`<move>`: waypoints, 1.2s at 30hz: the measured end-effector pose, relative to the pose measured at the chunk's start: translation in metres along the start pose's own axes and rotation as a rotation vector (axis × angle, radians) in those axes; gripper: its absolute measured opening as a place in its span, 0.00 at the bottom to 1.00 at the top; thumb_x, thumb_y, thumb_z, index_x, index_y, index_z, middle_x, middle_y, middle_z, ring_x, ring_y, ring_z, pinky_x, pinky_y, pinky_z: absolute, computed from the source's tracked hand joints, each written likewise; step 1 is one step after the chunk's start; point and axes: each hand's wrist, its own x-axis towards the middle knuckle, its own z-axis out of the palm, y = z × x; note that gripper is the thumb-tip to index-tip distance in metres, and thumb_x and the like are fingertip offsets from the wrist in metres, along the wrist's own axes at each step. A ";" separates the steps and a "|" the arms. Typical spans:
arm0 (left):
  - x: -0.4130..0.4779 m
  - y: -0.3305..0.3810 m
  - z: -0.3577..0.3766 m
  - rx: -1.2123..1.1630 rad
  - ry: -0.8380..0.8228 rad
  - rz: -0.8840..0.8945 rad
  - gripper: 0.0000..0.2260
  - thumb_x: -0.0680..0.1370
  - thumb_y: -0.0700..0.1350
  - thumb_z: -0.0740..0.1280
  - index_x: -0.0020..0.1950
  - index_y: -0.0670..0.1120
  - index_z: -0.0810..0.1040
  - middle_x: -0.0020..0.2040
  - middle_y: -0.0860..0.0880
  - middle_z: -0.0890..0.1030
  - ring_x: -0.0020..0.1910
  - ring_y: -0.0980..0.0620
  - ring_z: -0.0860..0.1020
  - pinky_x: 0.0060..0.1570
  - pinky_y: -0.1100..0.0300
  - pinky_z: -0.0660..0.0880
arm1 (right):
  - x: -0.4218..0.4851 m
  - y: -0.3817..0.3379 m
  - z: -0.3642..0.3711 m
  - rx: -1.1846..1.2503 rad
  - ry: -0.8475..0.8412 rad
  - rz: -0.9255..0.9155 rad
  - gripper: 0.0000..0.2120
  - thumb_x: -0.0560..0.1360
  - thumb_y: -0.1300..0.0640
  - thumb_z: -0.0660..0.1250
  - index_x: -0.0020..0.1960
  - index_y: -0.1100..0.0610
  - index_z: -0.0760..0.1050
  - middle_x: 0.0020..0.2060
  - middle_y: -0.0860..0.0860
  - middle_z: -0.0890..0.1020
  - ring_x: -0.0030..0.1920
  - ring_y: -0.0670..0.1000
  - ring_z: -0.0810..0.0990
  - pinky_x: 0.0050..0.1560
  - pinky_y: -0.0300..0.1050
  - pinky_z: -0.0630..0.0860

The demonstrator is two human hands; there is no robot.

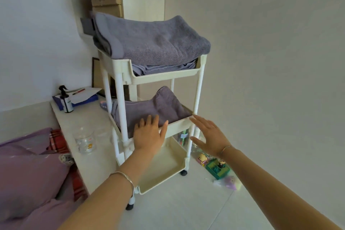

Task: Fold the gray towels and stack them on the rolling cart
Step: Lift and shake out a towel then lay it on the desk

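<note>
A cream three-tier rolling cart (168,75) stands on the floor in front of me. Folded gray towels (149,43) are piled on its top tray, the uppermost draped over the rim. Another gray towel (158,106) lies in the middle tray, bunched up toward the back. My left hand (149,134) is flat, fingers straight, at the front rim of the middle tray, its fingertips at the towel's edge. My right hand (209,134) hovers with spread fingers beside the tray's right front corner, holding nothing. The bottom tray (164,166) is bare.
A low white ledge (82,123) to the left carries a spray bottle (66,100), papers and a glass cup (85,141). Purple bedding (28,173) lies at lower left. Toys (216,166) sit on the floor right of the cart. A cabinet with boxes stands behind.
</note>
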 end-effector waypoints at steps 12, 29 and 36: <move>-0.118 0.158 0.002 -0.240 -0.214 0.584 0.27 0.81 0.60 0.48 0.77 0.47 0.56 0.77 0.46 0.58 0.76 0.45 0.54 0.73 0.48 0.50 | -0.257 -0.003 -0.057 -0.091 0.138 0.602 0.29 0.79 0.45 0.59 0.76 0.47 0.53 0.75 0.44 0.57 0.73 0.49 0.62 0.74 0.43 0.52; -0.359 0.390 0.027 -0.405 -0.549 1.140 0.32 0.78 0.64 0.52 0.76 0.46 0.57 0.75 0.47 0.62 0.74 0.48 0.60 0.71 0.52 0.59 | -0.608 0.007 -0.101 -0.012 0.324 1.290 0.23 0.77 0.45 0.62 0.71 0.48 0.64 0.74 0.46 0.61 0.70 0.51 0.67 0.68 0.45 0.66; -0.390 0.469 0.052 -0.420 -0.625 1.042 0.33 0.78 0.65 0.52 0.77 0.48 0.53 0.77 0.48 0.58 0.74 0.47 0.60 0.69 0.53 0.61 | -0.649 0.081 -0.112 0.282 0.455 1.352 0.20 0.78 0.47 0.61 0.68 0.51 0.68 0.67 0.49 0.72 0.66 0.51 0.71 0.65 0.41 0.66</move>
